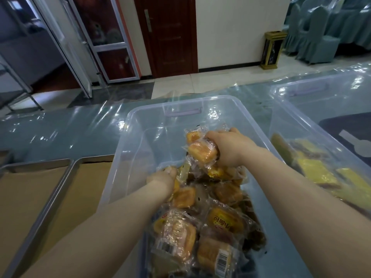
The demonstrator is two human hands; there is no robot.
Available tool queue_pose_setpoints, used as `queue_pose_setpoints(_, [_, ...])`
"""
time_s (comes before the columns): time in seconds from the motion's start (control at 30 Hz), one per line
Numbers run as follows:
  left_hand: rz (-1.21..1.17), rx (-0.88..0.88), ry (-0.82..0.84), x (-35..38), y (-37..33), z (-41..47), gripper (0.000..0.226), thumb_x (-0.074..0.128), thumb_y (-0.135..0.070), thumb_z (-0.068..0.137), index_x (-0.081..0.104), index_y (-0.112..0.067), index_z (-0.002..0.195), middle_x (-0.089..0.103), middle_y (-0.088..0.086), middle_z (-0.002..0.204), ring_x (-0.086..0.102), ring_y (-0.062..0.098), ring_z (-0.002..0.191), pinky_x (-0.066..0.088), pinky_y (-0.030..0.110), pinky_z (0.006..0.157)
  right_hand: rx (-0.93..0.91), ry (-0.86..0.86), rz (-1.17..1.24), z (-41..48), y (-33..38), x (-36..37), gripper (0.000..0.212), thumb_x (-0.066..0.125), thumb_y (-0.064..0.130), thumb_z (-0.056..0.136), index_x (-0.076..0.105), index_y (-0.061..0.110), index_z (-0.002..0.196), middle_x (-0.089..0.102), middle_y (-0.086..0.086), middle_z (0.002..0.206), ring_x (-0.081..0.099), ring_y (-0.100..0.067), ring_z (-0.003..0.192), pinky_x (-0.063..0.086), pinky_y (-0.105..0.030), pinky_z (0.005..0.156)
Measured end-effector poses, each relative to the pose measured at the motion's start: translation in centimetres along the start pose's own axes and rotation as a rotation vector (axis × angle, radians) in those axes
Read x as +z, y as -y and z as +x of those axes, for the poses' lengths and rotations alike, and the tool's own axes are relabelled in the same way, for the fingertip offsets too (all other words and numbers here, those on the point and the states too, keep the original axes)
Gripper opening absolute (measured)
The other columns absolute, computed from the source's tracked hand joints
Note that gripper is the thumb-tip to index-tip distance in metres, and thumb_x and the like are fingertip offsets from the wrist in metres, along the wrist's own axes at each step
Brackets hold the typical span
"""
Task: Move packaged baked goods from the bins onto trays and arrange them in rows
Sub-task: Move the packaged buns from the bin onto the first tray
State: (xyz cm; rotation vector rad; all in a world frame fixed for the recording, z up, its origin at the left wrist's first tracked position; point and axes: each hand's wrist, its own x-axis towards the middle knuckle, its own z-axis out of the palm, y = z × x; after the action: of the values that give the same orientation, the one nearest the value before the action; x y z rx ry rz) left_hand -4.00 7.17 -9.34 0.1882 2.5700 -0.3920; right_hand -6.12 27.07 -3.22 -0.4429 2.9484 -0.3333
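On the plastic-covered surface [60,127], a clear bin [128,157] keeps wrapped buns [200,237] piled at its near end. The left hand [163,178] is sunk among them, and its grip I cannot tell. Farther in, the right hand [230,149] clasps some packets [202,152].

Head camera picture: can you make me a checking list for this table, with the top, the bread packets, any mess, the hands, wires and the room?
Surface: table under shiny clear film.
Job's things: clear bin partly full of bread packets; two paper-lined trays at left, no packets on the part in view; second bin at right holds yellow packets.
Clutter: nothing seen.
Hands: right hand grips a raised bundle of packets; left hand is down in the pile, its fingers hidden.
Cables: nothing seen.
Surroundings: dark red door, gold-trimmed floor bin, covered chairs.
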Motion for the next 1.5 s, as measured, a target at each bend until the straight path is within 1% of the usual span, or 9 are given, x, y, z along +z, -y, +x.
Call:
queue_pose_setpoints(0.2, [-0.018, 0.021, -0.084, 0.3, 0.5, 0.0, 0.065, 0.055, -0.002, 0.087, 0.024, -0.016, 0.143, 0.051, 0.012, 0.129, 0.056, 0.032, 0.111, 0.047, 0.039, 0.086, 0.006, 0.003, -0.001, -0.1, 0.1, 0.3, 0.065, 0.071, 0.036, 0.071, 0.037, 0.038, 0.126, 0.056, 0.002, 0.114, 0.038, -0.029, 0.110, 0.046, -0.046, 0.088])
queue_pose_setpoints(0.3, [-0.043, 0.108, 0.088, 0.3, 0.8, -0.1, 0.090, 0.076, -0.013, 0.076, 0.021, -0.018, 0.146, 0.037, 0.012, 0.143, 0.046, 0.033, 0.124, 0.044, 0.038, 0.096, 0.012, 0.012, -0.004, -0.4, 0.2, 0.4, 0.070, 0.072, 0.039, 0.071, 0.035, 0.037, 0.131, 0.055, 0.000, 0.117, 0.037, -0.030, 0.115, 0.043, -0.042, 0.082])
queue_pose_setpoints(0.4, [-0.108, 0.119, 0.155, 0.2, 0.6, -0.1, 0.103, 0.082, -0.020, 0.070, 0.013, -0.017, 0.147, 0.044, 0.012, 0.140, 0.048, 0.031, 0.122, 0.046, 0.035, 0.094, 0.011, 0.014, -0.011, -0.4, 0.3, 0.3, 0.071, 0.072, 0.040, 0.071, 0.034, 0.038, 0.131, 0.054, -0.001, 0.118, 0.037, -0.031, 0.117, 0.042, -0.043, 0.082])
queue_pose_setpoints(0.57, [0.087, 0.102, -0.118, 0.0, 0.1, -0.4, 0.070, 0.071, -0.014, 0.076, 0.030, -0.019, 0.133, 0.060, 0.003, 0.111, 0.059, 0.025, 0.091, 0.046, 0.033, 0.067, 0.003, 0.004, -0.032, -0.6, 0.5, 0.5, 0.067, 0.071, 0.034, 0.071, 0.037, 0.038, 0.128, 0.056, 0.000, 0.115, 0.039, -0.030, 0.115, 0.039, -0.038, 0.073])
queue_pose_setpoints(0.87, [0.172, 0.052, -0.694, -3.5, 0.2, -3.1, 0.052, 0.061, -0.011, 0.080, 0.038, -0.013, 0.127, 0.053, 0.011, 0.119, 0.047, 0.030, 0.110, 0.035, 0.040, 0.086, -0.034, -0.169, 0.147, -0.9, 1.6, -0.4, 0.066, 0.071, 0.032, 0.072, 0.038, 0.037, 0.128, 0.057, 0.008, 0.113, 0.038, -0.026, 0.111, 0.047, -0.043, 0.081])
queue_pose_setpoints(1.1, [-0.260, 0.049, -1.053, -4.7, 6.2, -8.3, 0.059, 0.068, -0.018, 0.077, 0.037, -0.020, 0.127, 0.054, 0.007, 0.114, 0.045, 0.027, 0.104, 0.034, 0.033, 0.082, -0.121, -0.464, 0.506, -2.2, 3.7, -2.2, 0.060, 0.078, 0.021, 0.069, 0.046, 0.038, 0.116, 0.057, 0.015, 0.100, 0.051, -0.021, 0.105, 0.045, -0.037, 0.082])
queue_pose_setpoints(1.23, [-0.661, 0.066, -1.163, -4.4, 10.6, -12.3, 0.070, 0.079, -0.030, 0.071, 0.037, -0.023, 0.126, 0.050, 0.006, 0.117, 0.046, 0.024, 0.106, 0.036, 0.033, 0.084, -0.217, -0.557, 0.619, -3.3, 7.2, -3.4, 0.056, 0.083, 0.021, 0.069, 0.048, 0.043, 0.107, 0.059, 0.020, 0.093, 0.057, 0.007, 0.090, 0.044, -0.008, 0.069])
queue_pose_setpoints(1.4, [-0.874, -0.069, -1.210, -1.5, 16.2, -15.6, 0.073, 0.079, -0.032, 0.070, 0.031, -0.029, 0.125, 0.049, 0.002, 0.119, 0.048, 0.018, 0.099, 0.035, 0.032, 0.075, -0.295, -0.593, 0.767, -3.5, 13.7, -4.6, 0.057, 0.082, 0.006, 0.066, 0.054, 0.033, 0.107, 0.063, 0.024, 0.089, 0.060, 0.010, 0.081, 0.046, -0.008, 0.064])
queue_pose_setpoints(1.5, [-0.926, -0.139, -1.202, 1.6, 19.8, -16.8, 0.075, 0.081, -0.029, 0.070, 0.030, -0.029, 0.125, 0.048, 0.002, 0.120, 0.049, 0.017, 0.097, 0.035, 0.031, 0.076, -0.403, -0.518, 0.820, -2.9, 19.4, -4.9, 0.053, 0.078, -0.004, 0.064, 0.055, 0.010, 0.110, 0.062, 0.012, 0.085, 0.061, 0.005, 0.073, 0.044, -0.008, 0.058])
